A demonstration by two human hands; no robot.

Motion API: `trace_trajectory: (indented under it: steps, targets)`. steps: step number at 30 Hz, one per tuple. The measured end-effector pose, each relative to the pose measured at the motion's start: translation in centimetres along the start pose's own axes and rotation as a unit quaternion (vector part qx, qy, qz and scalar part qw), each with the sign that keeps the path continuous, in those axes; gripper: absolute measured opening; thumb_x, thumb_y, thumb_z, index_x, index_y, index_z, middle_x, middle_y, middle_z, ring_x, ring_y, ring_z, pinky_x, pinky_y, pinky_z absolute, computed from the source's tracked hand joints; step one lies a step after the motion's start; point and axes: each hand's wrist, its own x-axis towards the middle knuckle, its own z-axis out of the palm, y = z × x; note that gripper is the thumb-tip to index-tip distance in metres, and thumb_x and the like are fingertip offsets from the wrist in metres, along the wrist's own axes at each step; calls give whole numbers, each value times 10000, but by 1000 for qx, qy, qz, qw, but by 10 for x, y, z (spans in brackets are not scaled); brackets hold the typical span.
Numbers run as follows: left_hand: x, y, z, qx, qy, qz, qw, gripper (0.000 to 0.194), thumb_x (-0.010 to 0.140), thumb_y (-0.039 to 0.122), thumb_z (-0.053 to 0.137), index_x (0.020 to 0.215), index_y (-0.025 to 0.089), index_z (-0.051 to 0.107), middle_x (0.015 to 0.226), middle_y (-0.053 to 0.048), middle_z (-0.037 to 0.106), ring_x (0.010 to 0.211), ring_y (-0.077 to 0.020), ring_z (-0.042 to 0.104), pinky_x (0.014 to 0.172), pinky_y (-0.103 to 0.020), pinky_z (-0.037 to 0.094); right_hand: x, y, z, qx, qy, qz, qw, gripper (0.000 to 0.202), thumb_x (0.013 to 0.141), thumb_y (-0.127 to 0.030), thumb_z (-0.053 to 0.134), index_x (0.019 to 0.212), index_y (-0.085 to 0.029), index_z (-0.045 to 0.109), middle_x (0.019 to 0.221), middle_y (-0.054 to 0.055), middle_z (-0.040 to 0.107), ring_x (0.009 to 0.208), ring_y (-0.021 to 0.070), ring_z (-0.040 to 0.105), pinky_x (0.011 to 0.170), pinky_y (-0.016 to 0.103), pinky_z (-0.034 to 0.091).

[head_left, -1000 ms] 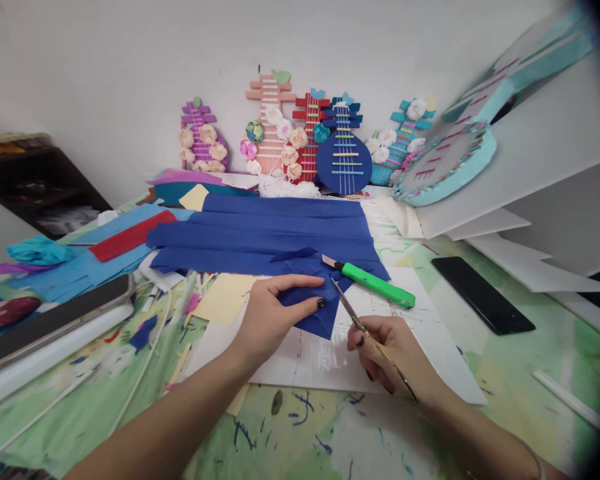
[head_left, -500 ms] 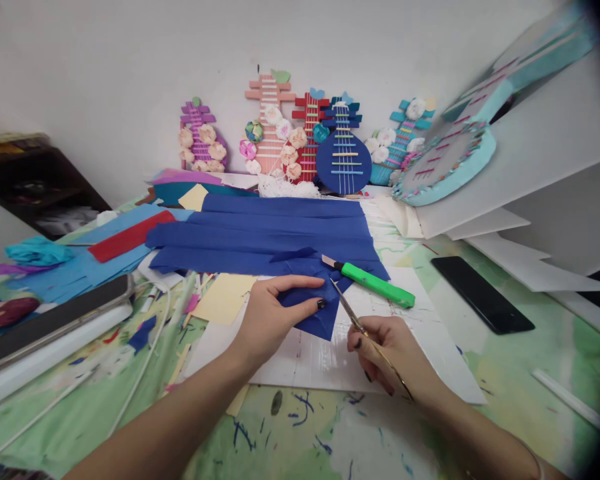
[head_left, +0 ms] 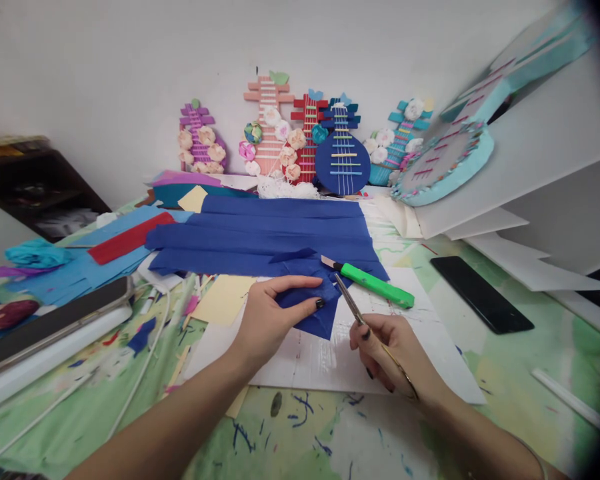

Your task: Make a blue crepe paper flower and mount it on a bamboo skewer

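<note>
My left hand (head_left: 270, 313) pinches a small folded piece of dark blue paper (head_left: 320, 323) between thumb and fingers, over a white board. My right hand (head_left: 393, 350) grips slim scissors (head_left: 351, 301) with silver blades and gold-coloured handles. Their tip points up and left, close to the right edge of the blue piece; whether it touches cannot be made out. Just beyond lies a green utility knife (head_left: 377, 285) with its blade out, partly on wide dark blue paper sheets (head_left: 265, 233). The white board (head_left: 310, 367) lies under both hands.
Several decorated paper instruments, one dark blue (head_left: 343, 163), lean against the wall. To the right are a black phone (head_left: 481, 293) and standing white boards (head_left: 535, 193). A second phone (head_left: 55, 327), a white cable (head_left: 147, 363), red paper (head_left: 130, 239) and paper scraps lie left.
The scissors have turned slightly in my right hand, and its thumb now lies over them. The tip has shifted a little up and right. My left hand is almost unmoved.
</note>
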Motion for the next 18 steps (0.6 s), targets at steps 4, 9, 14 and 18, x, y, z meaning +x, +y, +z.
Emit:
trace_trajectory:
  steps: [4, 9, 14, 18]
  targets:
    - [0, -1, 0, 0, 15, 18, 1000, 205, 677, 223, 734, 883, 213, 738, 906, -33, 731, 852, -194, 673, 785, -300, 560, -2, 1, -2, 6, -9, -32, 999, 530, 760, -678, 499, 678, -156, 536, 412, -50, 409, 334, 47, 291, 361, 197, 265]
    - [0, -2, -1, 8, 36, 33, 999, 176, 667, 237, 749, 843, 223, 741, 862, -20, 733, 828, -186, 674, 785, -294, 558, -2, 2, -2, -15, -47, -36, 998, 514, 761, -656, 525, 679, -149, 546, 419, -43, 429, 328, 46, 314, 356, 194, 263]
    - [-1, -3, 0, -2, 29, 22, 999, 183, 669, 210, 740, 851, 217, 739, 870, -24, 731, 825, -187, 675, 758, -287, 565, -1, 4, -2, -31, -57, -46, 997, 486, 790, -623, 518, 699, -148, 562, 423, -45, 443, 330, 44, 315, 359, 191, 253]
    - [-1, -4, 1, -37, 14, 7, 999, 200, 668, 218, 740, 866, 196, 736, 874, -39, 729, 809, -192, 678, 726, -286, 574, 0, 3, -1, -32, -51, -42, 997, 504, 758, -651, 534, 683, -154, 552, 413, -45, 432, 325, 49, 318, 337, 193, 225]
